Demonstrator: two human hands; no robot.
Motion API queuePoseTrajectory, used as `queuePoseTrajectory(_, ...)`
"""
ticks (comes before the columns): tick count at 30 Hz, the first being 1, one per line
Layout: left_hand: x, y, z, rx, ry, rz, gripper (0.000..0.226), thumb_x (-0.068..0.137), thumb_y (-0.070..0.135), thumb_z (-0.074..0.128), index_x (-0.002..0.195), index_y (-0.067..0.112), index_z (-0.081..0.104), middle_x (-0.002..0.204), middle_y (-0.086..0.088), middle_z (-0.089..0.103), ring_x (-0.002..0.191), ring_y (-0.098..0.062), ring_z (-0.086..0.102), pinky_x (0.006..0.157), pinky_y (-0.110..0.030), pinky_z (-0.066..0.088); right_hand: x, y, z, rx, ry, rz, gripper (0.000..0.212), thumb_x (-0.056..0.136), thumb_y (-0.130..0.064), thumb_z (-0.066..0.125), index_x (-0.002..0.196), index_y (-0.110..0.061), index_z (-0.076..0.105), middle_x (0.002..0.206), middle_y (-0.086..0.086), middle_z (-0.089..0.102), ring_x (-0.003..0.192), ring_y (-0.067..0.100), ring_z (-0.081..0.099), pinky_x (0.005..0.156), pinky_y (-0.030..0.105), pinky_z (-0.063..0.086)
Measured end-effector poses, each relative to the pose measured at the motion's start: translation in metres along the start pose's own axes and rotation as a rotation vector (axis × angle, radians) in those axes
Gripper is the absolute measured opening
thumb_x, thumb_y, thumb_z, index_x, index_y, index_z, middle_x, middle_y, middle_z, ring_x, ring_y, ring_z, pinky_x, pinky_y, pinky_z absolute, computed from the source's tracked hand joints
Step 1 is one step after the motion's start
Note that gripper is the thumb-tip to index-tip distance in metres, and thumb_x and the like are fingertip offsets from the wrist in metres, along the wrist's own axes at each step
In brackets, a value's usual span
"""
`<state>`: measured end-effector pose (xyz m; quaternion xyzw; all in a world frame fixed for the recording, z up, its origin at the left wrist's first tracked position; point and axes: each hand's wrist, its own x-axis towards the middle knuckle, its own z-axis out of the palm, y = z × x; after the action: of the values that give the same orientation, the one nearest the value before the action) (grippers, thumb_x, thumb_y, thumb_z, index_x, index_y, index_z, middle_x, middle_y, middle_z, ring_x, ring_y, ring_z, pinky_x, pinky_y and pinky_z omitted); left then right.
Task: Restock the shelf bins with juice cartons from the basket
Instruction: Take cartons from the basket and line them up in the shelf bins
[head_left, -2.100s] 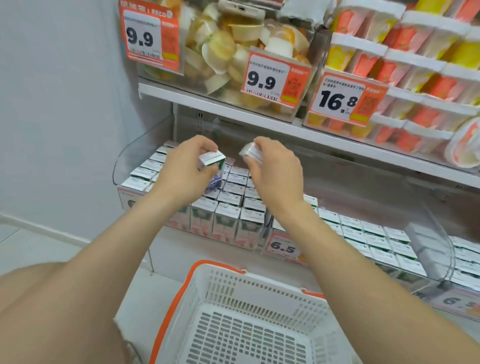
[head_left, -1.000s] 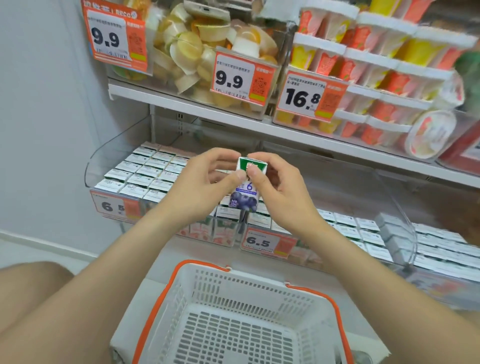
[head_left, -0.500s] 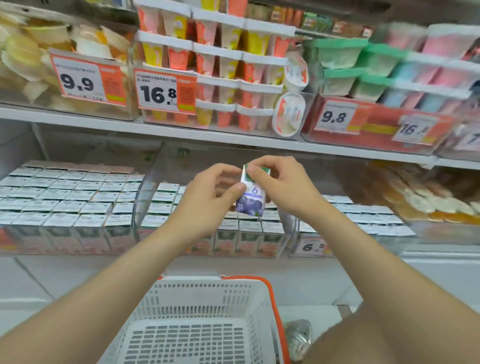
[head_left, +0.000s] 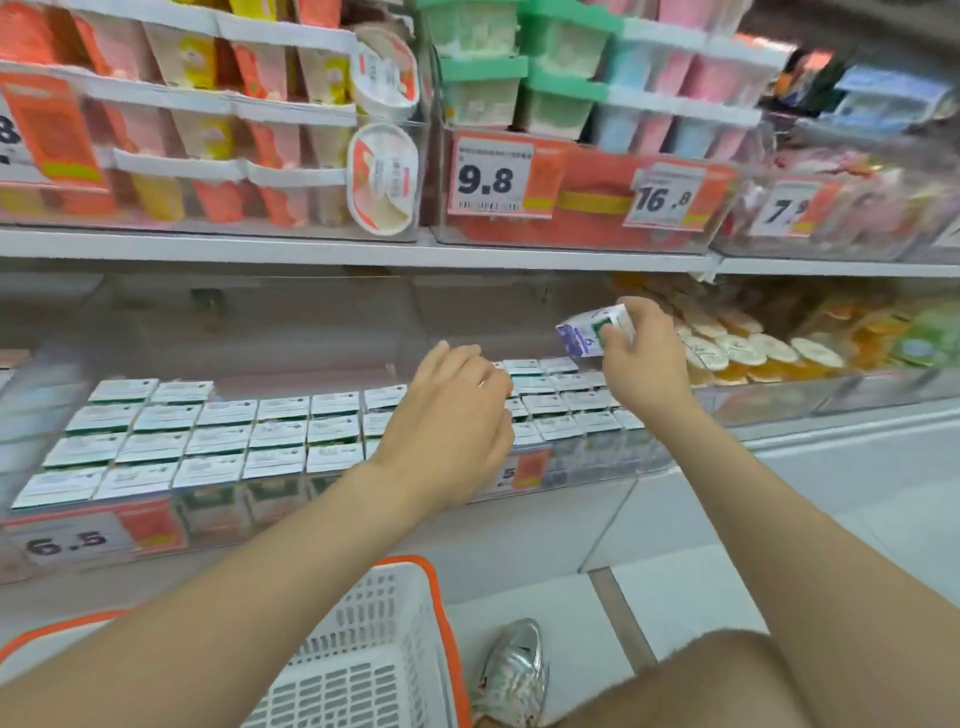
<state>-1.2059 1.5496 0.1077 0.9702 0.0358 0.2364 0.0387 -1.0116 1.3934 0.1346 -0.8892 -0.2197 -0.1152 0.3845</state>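
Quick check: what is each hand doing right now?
Left hand: open, holding nothing, above the shelved cartons.
Right hand: holding a tilted juice carton.

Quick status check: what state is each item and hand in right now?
Small white-and-purple juice carton: tilted, gripped in right hand, raised.
Left hand: open, holding nothing, over the stocked cartons.
White plastic basket with orange rim: visible part empty.
Clear plastic shelf bin: nearly full.

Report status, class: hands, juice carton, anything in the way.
Right hand grips a tilted juice carton above the shelf bin. Left hand open over the packed cartons. No obstruction seen.
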Motion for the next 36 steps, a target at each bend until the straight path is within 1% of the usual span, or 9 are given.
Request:
queuePoseTrajectory(3, 0.011, 0.007, 0.016, 0.157, -0.086, 0.011, 0.041, 0.102, 0.040, 0.030, 0.104, 0.016, 0.064, 0.098, -0.005, 0.068, 0.100, -0.031, 0.061, 0.097, -0.048, 0.042, 0.015, 0.026, 0.002, -0.181, 0.044, -0.157, 0.041, 0.106, -0.010, 0.056, 0.146, -0.008, 0.050, 0.140, 0.017, 0.051, 0.125, 0.034, 0.048, 0.100, 0.036, 0.036)
queuePoseTrajectory(5, 0.011, 0.009, 0.026, 0.238, -0.073, 0.013, 0.041, 0.105, 0.042, 0.028, 0.098, 0.017, 0.059, 0.084, -0.004, 0.063, 0.078, -0.030, 0.051, 0.082, -0.047, 0.040, 0.028, 0.039, 0.005, -0.392, -0.001, -0.224, 0.049, 0.101, 0.000, 0.058, 0.148, -0.011, 0.049, 0.138, 0.016, 0.052, 0.122, 0.037, 0.047, 0.100, 0.043, 0.039)
queuePoseTrajectory(11, 0.007, 0.011, 0.037, 0.290, 0.013, 0.020, 0.038, 0.108, 0.035, 0.022, 0.087, 0.017, 0.048, 0.074, -0.003, 0.047, 0.069, -0.028, 0.034, 0.077, -0.046, 0.033, 0.046, 0.050, 0.018, -0.649, -0.387, -0.277, 0.074, 0.089, 0.018, 0.049, 0.150, -0.024, 0.048, 0.136, 0.010, 0.042, 0.106, 0.042, 0.052, 0.098, 0.054, 0.046)
queuePoseTrajectory(14, 0.006, 0.012, 0.039, 0.296, 0.022, 0.009, 0.040, 0.109, 0.035, 0.019, 0.085, 0.017, 0.045, 0.074, -0.003, 0.045, 0.069, -0.029, 0.035, 0.078, -0.046, 0.033, 0.053, 0.046, 0.023, -0.718, -0.532, -0.266, 0.064, 0.092, 0.011, 0.047, 0.146, -0.022, 0.052, 0.133, 0.010, 0.046, 0.109, 0.040, 0.055, 0.097, 0.046, 0.036)
queuePoseTrajectory(18, 0.005, 0.010, 0.039, 0.326, -0.014, 0.012, 0.049, 0.110, 0.044, 0.018, 0.090, 0.016, 0.053, 0.077, -0.003, 0.050, 0.074, -0.029, 0.037, 0.082, -0.046, 0.034, 0.050, 0.041, 0.023, -0.635, -0.592, -0.217, 0.066, 0.091, 0.002, 0.045, 0.153, -0.019, 0.049, 0.144, 0.016, 0.051, 0.133, 0.041, 0.051, 0.109, 0.054, 0.045)
queuePoseTrajectory(22, 0.002, 0.009, 0.035, 0.368, -0.092, 0.037, 0.070, 0.105, 0.069, 0.010, 0.099, 0.015, 0.055, 0.086, -0.006, 0.054, 0.082, -0.030, 0.037, 0.088, -0.047, 0.034, 0.032, 0.040, 0.014, -0.534, -0.365, -0.206, 0.065, 0.093, 0.000, 0.046, 0.156, -0.014, 0.044, 0.147, 0.018, 0.055, 0.131, 0.041, 0.054, 0.104, 0.051, 0.051)
queuePoseTrajectory(26, 0.000, 0.012, 0.031, 0.373, -0.089, 0.030, 0.072, 0.102, 0.071, 0.011, 0.105, 0.013, 0.054, 0.091, -0.006, 0.052, 0.085, -0.030, 0.039, 0.091, -0.048, 0.034, 0.013, 0.043, -0.006, -0.464, -0.108, -0.186, 0.040, 0.097, -0.005, 0.049, 0.132, -0.011, 0.067, 0.126, 0.013, 0.066, 0.113, 0.033, 0.062, 0.091, 0.042, 0.055)
queuePoseTrajectory(31, 0.000, 0.013, 0.028, 0.246, -0.024, 0.037, 0.054, 0.097, 0.069, 0.030, 0.096, 0.020, 0.052, 0.093, -0.001, 0.048, 0.086, -0.028, 0.043, 0.092, -0.045, 0.037, -0.034, 0.014, -0.022, -0.218, -0.475, -0.368, 0.021, 0.083, -0.024, 0.068, 0.103, -0.025, 0.075, 0.105, -0.004, 0.065, 0.098, 0.012, 0.062, 0.088, 0.033, 0.052)
queuePoseTrajectory(36, 0.001, 0.019, 0.024, 0.162, -0.098, -0.024, 0.042, 0.095, 0.066, 0.047, 0.087, 0.026, 0.058, 0.085, 0.005, 0.056, 0.091, -0.028, 0.054, 0.115, -0.047, 0.030, -0.053, 0.016, -0.021, -0.384, -0.601, -0.434, 0.028, 0.072, -0.035, 0.074, 0.098, -0.032, 0.062, 0.097, -0.010, 0.051, 0.093, 0.014, 0.052, 0.080, 0.037, 0.051)
